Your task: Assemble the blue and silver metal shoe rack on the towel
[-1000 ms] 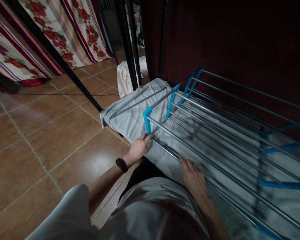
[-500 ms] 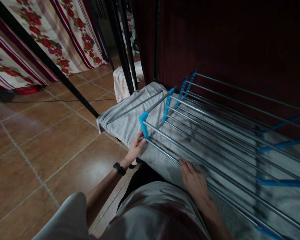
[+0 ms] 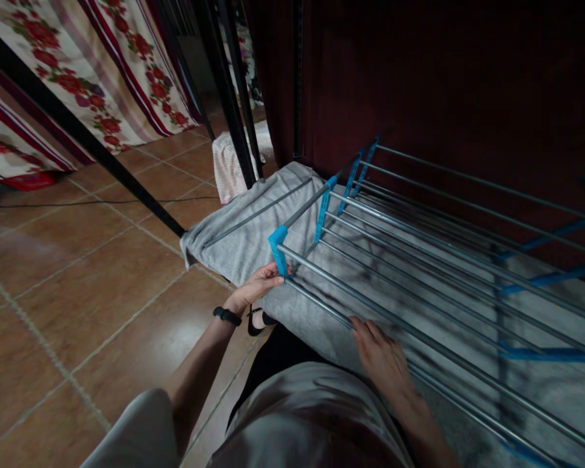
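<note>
Metal rack, cloth towel, tiled floor.
The rack (image 3: 419,273) has smooth shiny metal rods with glossy blue plastic joints (image 3: 279,247); the grey towel (image 3: 244,240) looks matt, nubbly cloth; the floor tiles (image 3: 102,273) gleam faintly.

A grey towel (image 3: 244,244) is being held at its near edge by the left hand (image 3: 256,287), just below the blue plastic corner joint (image 3: 278,248) of a silver metal drying rack (image 3: 419,273), under whose rods the towel is lying spread. The towel's near edge is also being touched by the right hand (image 3: 385,361), its fingers resting against the lowest rod. A black band (image 3: 227,316) is being worn on the left wrist above the brown tiled floor (image 3: 78,279).
</note>
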### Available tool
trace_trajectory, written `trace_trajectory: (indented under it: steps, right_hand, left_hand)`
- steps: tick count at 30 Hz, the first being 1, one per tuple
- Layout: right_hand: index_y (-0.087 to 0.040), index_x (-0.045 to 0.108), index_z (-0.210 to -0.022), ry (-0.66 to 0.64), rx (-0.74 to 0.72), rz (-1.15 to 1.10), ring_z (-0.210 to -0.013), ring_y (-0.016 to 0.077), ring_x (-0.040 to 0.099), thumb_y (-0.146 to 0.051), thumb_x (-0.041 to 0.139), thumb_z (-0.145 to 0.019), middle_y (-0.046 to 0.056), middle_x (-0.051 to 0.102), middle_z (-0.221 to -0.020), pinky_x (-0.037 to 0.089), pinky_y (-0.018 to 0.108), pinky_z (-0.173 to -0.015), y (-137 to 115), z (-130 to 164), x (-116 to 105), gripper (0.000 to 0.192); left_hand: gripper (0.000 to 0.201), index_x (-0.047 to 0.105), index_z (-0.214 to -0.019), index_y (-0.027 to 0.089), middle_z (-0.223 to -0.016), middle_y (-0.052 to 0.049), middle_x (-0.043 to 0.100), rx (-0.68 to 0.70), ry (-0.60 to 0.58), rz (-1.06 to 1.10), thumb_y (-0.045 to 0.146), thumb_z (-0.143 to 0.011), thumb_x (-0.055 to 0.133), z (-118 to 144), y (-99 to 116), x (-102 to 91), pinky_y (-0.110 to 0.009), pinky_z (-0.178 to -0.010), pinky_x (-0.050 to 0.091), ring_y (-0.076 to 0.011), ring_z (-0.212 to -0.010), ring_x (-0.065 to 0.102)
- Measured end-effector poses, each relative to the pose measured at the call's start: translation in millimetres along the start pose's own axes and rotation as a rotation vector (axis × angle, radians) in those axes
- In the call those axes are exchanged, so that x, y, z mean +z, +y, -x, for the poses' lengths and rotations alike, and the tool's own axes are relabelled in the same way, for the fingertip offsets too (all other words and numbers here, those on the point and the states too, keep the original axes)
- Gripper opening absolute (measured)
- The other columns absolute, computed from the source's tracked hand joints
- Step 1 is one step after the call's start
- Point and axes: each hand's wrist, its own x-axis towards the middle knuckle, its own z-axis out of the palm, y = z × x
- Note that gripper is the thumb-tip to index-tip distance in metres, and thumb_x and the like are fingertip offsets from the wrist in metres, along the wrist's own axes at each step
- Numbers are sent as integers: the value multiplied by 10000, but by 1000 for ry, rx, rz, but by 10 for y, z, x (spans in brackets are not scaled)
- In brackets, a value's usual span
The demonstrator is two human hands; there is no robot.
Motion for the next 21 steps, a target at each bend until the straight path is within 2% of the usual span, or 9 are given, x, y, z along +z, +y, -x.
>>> trace_trajectory:
  steps: [4,7,13,17,21]
  right_hand:
    - [-215,561,-1351,-12,-5,-9,-898,177,685,-254,385,-1046,89,696,-1125,502,298,-791,-13,-25,-24,354]
    - [-219,547,-1375,-43,-30,-21,-932,182,682,-228,391,-1038,92,689,-1146,504,300,-829,-107,-168,-95,372]
    - [-203,481,-1439,-191,-118,-116,-1017,183,674,-205,353,-1038,106,637,-1277,499,271,-847,-554,-788,-225,421]
    - [-196,428,-1468,-261,-143,-173,-1050,190,669,-183,333,-1035,124,598,-1330,498,274,-856,-838,-1162,-202,444]
    - [-193,408,-1462,-275,-138,-205,-1066,194,667,-169,321,-1031,128,581,-1350,511,285,-849,-1002,-1393,-150,441]
  left_hand:
    - [369,719,-978,170,-1001,-70,734,-8,-30,43,397,-717,846,-39,-34,-26,-347,-962,457,-203,-972,665]
    - [387,717,-971,168,-1002,-68,733,-9,-26,56,399,-696,861,-60,-79,-52,-333,-934,463,-198,-944,661]
    - [428,716,-978,170,-994,-74,731,-12,-12,72,421,-670,875,-79,-156,-81,-337,-917,471,-208,-937,657]
    - [405,717,-940,166,-980,-67,726,-8,-2,94,418,-666,878,-78,-173,-69,-335,-923,473,-208,-953,655]
    - [423,724,-979,186,-1007,-57,736,-28,10,125,394,-650,890,-73,-175,-55,-320,-924,480,-211,-1018,660]
